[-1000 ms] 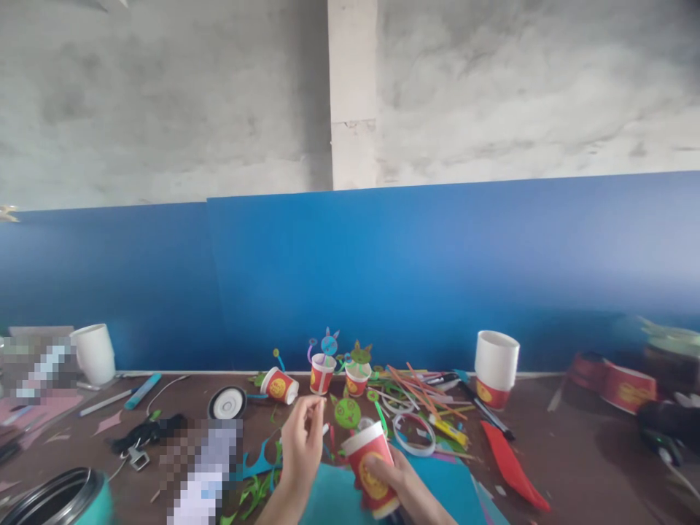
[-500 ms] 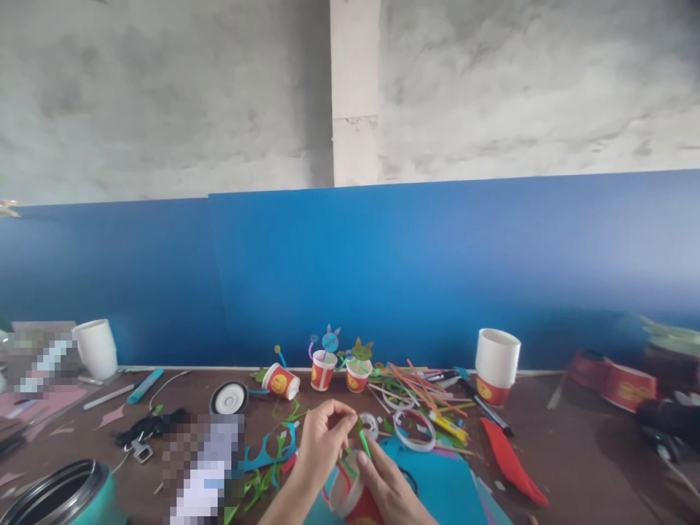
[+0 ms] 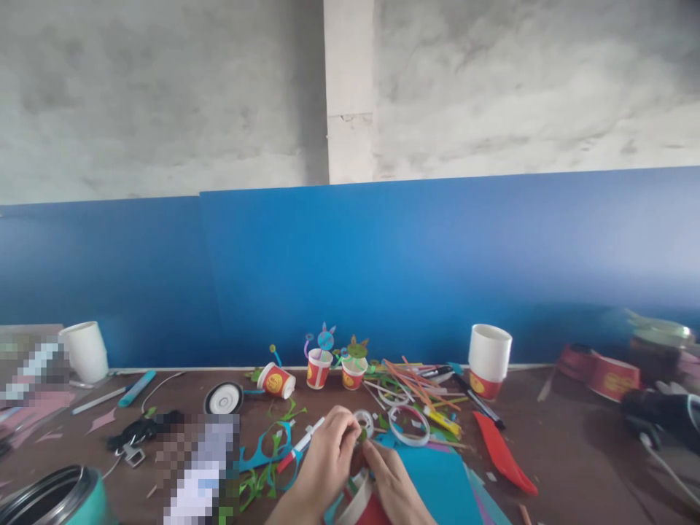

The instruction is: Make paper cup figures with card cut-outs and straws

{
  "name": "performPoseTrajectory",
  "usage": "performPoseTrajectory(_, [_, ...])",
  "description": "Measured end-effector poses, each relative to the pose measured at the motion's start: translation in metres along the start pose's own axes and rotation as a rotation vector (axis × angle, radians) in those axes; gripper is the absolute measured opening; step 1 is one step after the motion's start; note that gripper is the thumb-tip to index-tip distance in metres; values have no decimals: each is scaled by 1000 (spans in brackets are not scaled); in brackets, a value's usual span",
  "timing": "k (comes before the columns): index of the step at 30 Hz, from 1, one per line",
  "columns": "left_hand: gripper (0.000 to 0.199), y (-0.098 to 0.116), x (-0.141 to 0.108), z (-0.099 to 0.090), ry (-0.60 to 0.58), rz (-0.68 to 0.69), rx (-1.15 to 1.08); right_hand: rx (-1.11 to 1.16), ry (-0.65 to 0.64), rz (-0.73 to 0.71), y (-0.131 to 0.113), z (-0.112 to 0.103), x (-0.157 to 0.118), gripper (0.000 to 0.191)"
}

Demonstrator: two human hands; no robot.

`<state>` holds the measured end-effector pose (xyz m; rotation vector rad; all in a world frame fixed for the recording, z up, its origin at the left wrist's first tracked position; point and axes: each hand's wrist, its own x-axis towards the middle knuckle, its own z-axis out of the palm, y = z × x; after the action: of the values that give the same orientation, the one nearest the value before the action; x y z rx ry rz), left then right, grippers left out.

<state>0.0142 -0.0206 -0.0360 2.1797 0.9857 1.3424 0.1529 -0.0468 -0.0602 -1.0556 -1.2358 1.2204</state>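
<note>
Above a red-and-white paper cup (image 3: 372, 512), my two hands meet with their fingertips close together. My left hand (image 3: 331, 456) is closed in a pinch, and a small dark green piece (image 3: 362, 433) shows by its fingertips. What exactly it grips is hidden. Closed along the cup's right side is my right hand (image 3: 394, 477), its thumb and forefinger pointing at the same green piece. The cup's opening is partly covered by the hands. Blue sheets of paper (image 3: 437, 481) lie beside and under the cup.
Decorated cups (image 3: 319, 368) stand along the blue partition (image 3: 328, 270); one cup (image 3: 276, 380) lies tipped. Straws (image 3: 415, 383), tape rolls (image 3: 410, 426), a yellow cutter (image 3: 442, 421), a marker (image 3: 300, 443) and stacked cups (image 3: 489, 361) surround the hands. A teal container (image 3: 82, 503) stands front left.
My left hand has shifted slightly right and down, and both hands' fingertips have come together. The green straw by my right thumb is now hidden. The view has turned slightly right.
</note>
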Motion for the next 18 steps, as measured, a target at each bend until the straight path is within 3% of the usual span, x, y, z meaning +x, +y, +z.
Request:
performPoseTrajectory(2, [15,3,2,-1,9,-25,-155,-2,59,59,3,-5,1,45])
performPoseTrajectory(7, [28,4,14,-14,226,-460,-843,144,6,83,-2,-14,9,47])
performPoseTrajectory(9, [31,3,18,-23,311,-534,-1026,274,14,100,-8,-13,11,49])
performPoseTrajectory(13, [31,-5,21,-33,314,-610,-1047,542,89,232,-17,-11,11,44])
performPoseTrajectory(18, [25,-23,13,-20,246,-800,-882,569,90,160,-13,-19,13,48])
